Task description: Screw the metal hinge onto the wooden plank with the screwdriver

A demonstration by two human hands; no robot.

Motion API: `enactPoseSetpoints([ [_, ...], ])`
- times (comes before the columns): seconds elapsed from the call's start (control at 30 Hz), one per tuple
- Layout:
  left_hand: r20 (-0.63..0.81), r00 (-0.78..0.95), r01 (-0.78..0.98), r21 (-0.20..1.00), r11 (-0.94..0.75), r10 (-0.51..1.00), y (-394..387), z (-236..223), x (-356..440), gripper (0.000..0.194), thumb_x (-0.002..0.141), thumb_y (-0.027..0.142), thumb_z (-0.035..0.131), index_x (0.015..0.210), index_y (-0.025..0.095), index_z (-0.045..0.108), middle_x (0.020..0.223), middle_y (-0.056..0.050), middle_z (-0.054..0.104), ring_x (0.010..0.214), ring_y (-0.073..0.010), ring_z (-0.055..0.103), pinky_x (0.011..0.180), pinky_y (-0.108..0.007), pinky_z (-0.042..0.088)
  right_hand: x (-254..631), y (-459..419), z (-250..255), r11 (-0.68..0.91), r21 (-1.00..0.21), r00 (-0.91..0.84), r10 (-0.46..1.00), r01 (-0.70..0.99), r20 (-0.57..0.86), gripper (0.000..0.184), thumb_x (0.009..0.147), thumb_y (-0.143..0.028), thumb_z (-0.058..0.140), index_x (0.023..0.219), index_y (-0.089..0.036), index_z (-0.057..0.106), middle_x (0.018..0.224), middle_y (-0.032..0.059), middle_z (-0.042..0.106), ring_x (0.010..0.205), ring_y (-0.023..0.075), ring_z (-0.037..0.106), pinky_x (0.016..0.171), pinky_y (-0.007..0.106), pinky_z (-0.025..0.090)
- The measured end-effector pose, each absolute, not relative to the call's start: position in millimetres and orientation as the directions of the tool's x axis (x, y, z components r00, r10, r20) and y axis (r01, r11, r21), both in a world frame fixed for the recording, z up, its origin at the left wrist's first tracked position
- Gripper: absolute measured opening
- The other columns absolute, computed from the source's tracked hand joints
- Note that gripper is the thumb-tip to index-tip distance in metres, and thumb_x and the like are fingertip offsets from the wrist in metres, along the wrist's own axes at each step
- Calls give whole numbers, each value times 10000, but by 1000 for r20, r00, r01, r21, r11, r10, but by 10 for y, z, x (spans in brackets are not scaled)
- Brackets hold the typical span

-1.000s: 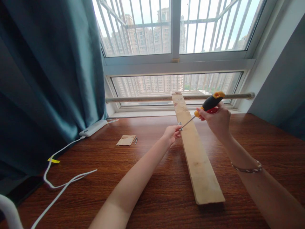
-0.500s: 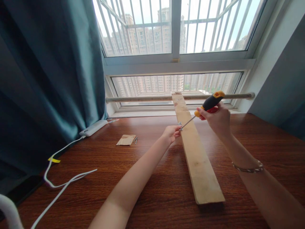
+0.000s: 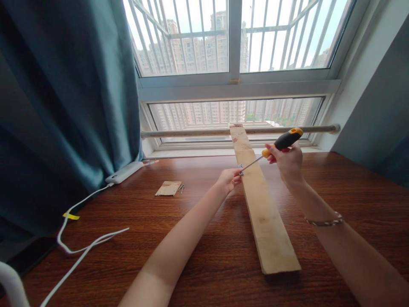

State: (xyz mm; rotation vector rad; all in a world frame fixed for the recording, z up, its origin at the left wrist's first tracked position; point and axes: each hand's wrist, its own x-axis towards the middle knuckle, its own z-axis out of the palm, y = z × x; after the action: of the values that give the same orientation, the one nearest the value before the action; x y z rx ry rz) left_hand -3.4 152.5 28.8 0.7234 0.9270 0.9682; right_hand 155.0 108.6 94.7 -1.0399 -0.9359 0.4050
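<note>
My right hand (image 3: 289, 163) is closed around a screwdriver (image 3: 286, 140) with a black and yellow handle. Its thin shaft slants down to the left, and the tip meets small silver metal hardware (image 3: 242, 168) at the left edge of a long wooden board (image 3: 263, 213). My left hand (image 3: 230, 179) is pinched at that spot, fingertips by the screwdriver tip. What exactly the left fingers grip is too small to make out. The board lies lengthwise on the brown table, its far end up by the window rail.
Left of the hands lie a small square wooden piece (image 3: 168, 188) and a few screws (image 3: 181, 188). A white power strip (image 3: 124, 172) with a white cable (image 3: 92, 244) runs along the blue curtain (image 3: 73, 94). A horizontal rail (image 3: 188, 133) crosses before the window.
My right hand and wrist have turned on the screwdriver handle, with the forearm shifting slightly left. The screwdriver lies a little flatter. My left hand stays at the metal hardware.
</note>
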Motion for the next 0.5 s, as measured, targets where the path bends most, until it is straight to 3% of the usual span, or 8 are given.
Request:
enactPoseSetpoints([
  [0.1,-339,260,-356,837,416,904,1521,301,-41,110,759,48,618,670,107,647,698,-88,679,548,-117,608,626,-230,494,1717,1218,890,473,-881,656,662,9,362,538,553,-506,789,763,-224,383,576,-66,545,360,77,466,300,191,333],
  [0.17,-348,257,-362,830,423,902,1514,316,-45,125,772,44,597,675,110,644,680,-81,674,547,-118,610,621,-229,497,1902,1299,849,387,-922,668,685,6,292,481,626,-558,707,750,-228,379,546,-64,515,360,80,438,307,195,295],
  [0.27,-360,252,-363,825,433,898,1508,329,-50,139,785,43,575,689,122,638,670,-70,673,571,-123,621,623,-228,502,2198,1406,716,99,-953,607,751,285,260,407,658,-549,661,733,-217,438,560,-16,546,448,132,522,369,224,346],
  [0.3,-366,251,-359,824,438,896,1509,328,-52,139,786,45,575,690,127,635,665,-65,670,565,-120,617,618,-222,499,2276,1436,648,-12,-889,567,774,457,282,389,642,-526,677,715,-210,463,584,14,574,513,161,566,406,237,372],
  [0.37,-376,254,-354,822,447,891,1513,322,-57,125,778,55,593,687,132,631,663,-64,665,549,-113,608,608,-212,491,2378,1486,485,-187,-622,461,830,760,314,342,628,-479,693,681,-197,507,663,81,634,671,226,627,490,263,405],
  [0.43,-374,260,-355,820,448,890,1520,314,-62,102,758,60,623,683,130,631,667,-68,663,538,-112,602,603,-211,487,2409,1522,309,-245,-365,357,891,898,280,293,670,-455,659,695,-186,547,761,127,674,778,265,640,550,283,407],
  [0.5,-367,268,-358,820,446,891,1526,308,-66,94,748,59,633,684,129,632,667,-69,662,540,-114,602,600,-209,488,2396,1548,149,-241,-270,302,929,932,215,278,715,-452,621,750,-180,579,810,133,688,795,265,640,568,289,398],
])
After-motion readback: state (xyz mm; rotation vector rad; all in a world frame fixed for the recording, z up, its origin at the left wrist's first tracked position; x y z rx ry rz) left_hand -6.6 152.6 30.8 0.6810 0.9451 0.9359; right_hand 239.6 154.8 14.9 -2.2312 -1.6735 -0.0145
